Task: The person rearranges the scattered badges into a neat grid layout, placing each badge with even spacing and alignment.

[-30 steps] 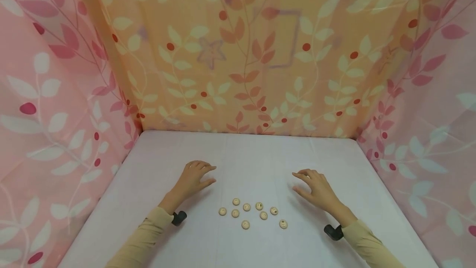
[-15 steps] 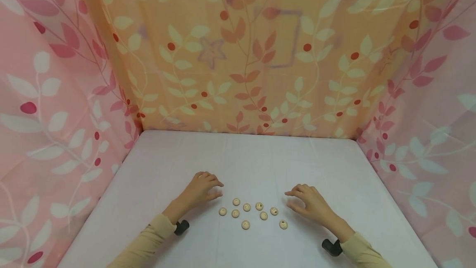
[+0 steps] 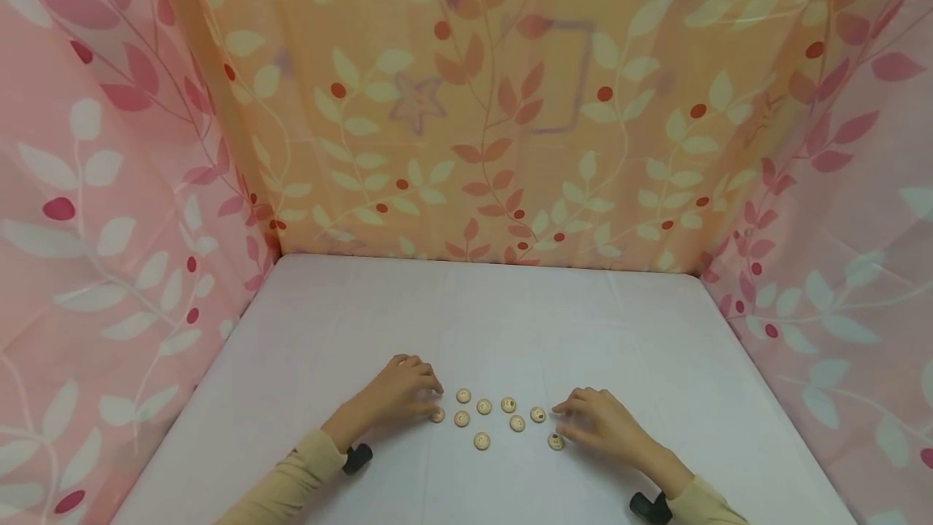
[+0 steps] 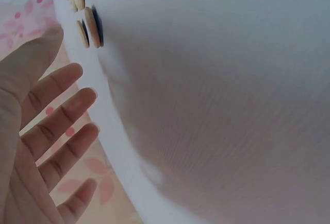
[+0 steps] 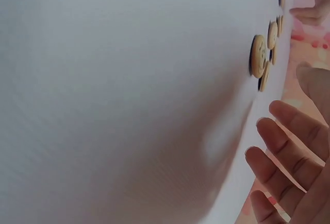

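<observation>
Several small round beige buttons lie in a loose cluster on the white tabletop near its front. My left hand rests at the cluster's left side, its fingertips at the leftmost button. My right hand rests at the right side, its fingers by two buttons. In the left wrist view the left hand shows straight spread fingers holding nothing, with buttons beyond. The right hand is likewise relaxed in the right wrist view, near the buttons.
Floral curtains wall the table in: pink on the left and right, orange at the back. Bare white surface stretches behind the cluster to the back curtain. Dark wrist-worn cameras sit at both cuffs.
Both hands have drawn back toward me and inward, from well apart of the cluster to its two edges. The buttons have not moved.
</observation>
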A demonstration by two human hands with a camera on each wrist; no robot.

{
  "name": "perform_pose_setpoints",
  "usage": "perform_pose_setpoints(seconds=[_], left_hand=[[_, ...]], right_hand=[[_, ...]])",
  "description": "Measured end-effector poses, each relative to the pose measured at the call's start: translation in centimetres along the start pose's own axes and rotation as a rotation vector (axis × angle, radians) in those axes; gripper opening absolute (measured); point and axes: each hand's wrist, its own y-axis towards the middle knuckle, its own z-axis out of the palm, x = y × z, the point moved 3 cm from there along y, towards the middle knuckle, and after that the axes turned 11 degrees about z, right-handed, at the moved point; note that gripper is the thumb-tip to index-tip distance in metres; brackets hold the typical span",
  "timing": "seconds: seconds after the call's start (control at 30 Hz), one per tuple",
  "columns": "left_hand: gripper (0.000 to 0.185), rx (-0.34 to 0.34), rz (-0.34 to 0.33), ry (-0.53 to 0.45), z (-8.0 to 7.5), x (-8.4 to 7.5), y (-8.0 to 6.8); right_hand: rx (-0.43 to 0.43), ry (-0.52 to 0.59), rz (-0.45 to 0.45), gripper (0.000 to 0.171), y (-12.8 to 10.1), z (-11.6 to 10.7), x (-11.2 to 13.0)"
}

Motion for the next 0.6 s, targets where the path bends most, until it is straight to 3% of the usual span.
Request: perform_pose_setpoints(seconds=[0.33,0.6], left_hand=[[0.027,0.041,0.018,-0.043,0.0,-0.7,-0.1],[0.024,0.086,0.029,-0.043,0.2,-0.8,0.0]], right_hand=[[0.102,0.014,-0.002,0.025,-1.0,0.9,-0.1],[0.135,0.026,0.006,0.026,-1.2,1.0,-0.2]])
